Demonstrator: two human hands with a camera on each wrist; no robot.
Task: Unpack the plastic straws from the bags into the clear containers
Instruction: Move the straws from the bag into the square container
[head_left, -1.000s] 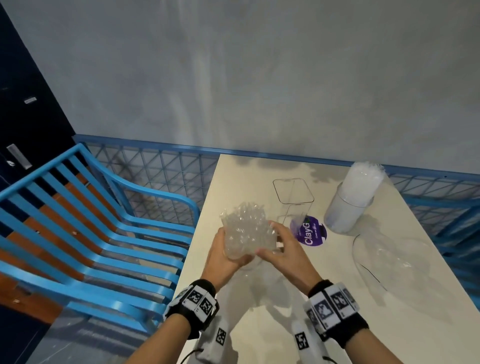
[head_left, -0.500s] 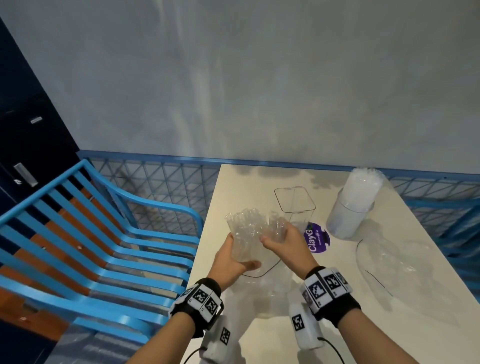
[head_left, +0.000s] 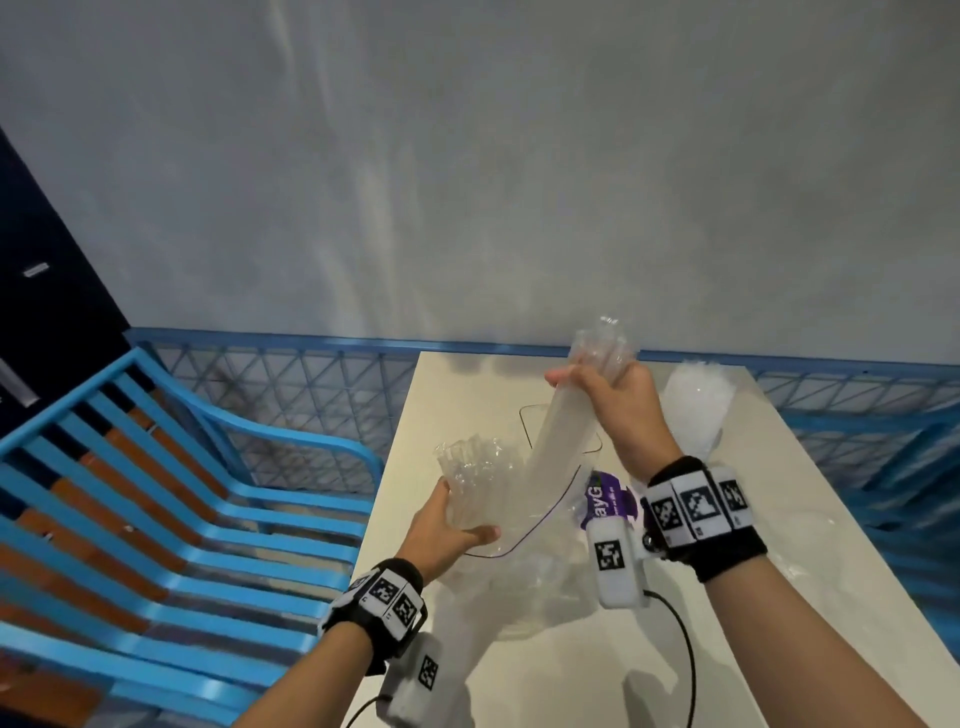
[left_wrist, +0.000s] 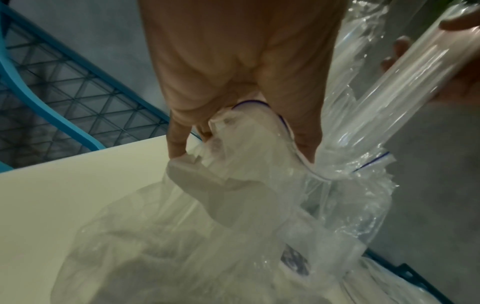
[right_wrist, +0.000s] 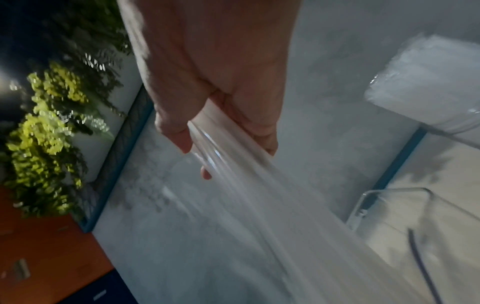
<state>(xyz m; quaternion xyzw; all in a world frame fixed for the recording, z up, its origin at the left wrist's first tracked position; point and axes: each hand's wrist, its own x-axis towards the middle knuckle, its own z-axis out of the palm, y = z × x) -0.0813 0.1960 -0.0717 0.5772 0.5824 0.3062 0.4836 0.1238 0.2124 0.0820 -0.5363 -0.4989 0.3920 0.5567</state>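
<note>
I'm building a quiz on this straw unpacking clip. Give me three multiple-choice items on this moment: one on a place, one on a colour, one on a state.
1. Where is the empty clear container?
A. on the table behind the straws being pulled out
B. on the chair
C. in the left hand

2. What colour is the slatted chair?
A. red
B. blue
C. white

3. What is the right hand doing?
A. resting flat on the table
B. hanging idle
C. gripping a bundle of straws raised out of the bag

Answers: 1 A, its rim shows on the table behind the bundle. 2 B, slats and armrest are blue. 3 C, its fingers wrap the bundle while the left hand holds the bag's mouth.
</note>
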